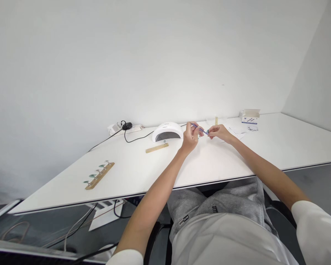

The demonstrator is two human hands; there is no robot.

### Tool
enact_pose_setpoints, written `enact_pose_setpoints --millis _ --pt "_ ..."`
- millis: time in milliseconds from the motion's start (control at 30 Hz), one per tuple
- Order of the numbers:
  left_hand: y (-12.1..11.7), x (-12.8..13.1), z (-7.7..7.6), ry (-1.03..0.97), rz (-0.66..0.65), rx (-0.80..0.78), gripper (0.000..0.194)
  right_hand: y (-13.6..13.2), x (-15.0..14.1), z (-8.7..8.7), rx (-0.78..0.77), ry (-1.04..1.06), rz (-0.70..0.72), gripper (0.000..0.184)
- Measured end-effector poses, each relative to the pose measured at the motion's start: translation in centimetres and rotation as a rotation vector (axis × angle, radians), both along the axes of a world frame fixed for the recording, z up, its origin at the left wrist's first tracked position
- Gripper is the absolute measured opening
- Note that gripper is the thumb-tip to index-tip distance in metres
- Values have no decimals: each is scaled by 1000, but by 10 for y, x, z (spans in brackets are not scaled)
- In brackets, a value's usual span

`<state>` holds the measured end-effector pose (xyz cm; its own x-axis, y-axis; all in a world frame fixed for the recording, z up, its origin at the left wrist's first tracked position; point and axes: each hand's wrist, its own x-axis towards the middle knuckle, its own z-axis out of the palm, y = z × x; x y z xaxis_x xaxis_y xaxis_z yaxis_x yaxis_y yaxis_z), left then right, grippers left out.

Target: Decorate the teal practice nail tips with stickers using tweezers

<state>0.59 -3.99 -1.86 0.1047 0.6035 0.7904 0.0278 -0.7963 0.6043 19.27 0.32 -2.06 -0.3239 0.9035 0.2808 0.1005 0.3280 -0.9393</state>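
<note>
My left hand (191, 137) is closed around a thin blue stick (202, 130), held like a pen and slanting down to the right. Whether it is a brush or a pen I cannot tell. At its lower end, my right hand (217, 131) pinches a small teal piece (207, 131), perhaps a nail tip. Both hands are above the white table. A white dome-shaped nail lamp (168, 128) stands just left of my left hand. In front of the lamp lies a wooden strip (156, 148) with one small stand at its right end.
Another wooden strip (104, 172) at the left carries several nail tips on stands. A black adapter (127, 126) with a cable lies at the back. Behind my right hand are paper sheets (238, 135), a gold-coloured piece (216, 120) and an open box (249, 117).
</note>
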Motion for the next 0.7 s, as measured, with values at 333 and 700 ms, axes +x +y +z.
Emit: enact_pose_setpoints --millis 333,700 --pt "1 -2 1 -46 58 4 24 -2 0 2 -9 -21 5 14" --pt "0 -4 2 2 130 30 25 -1 -1 1 2 -44 6 11"
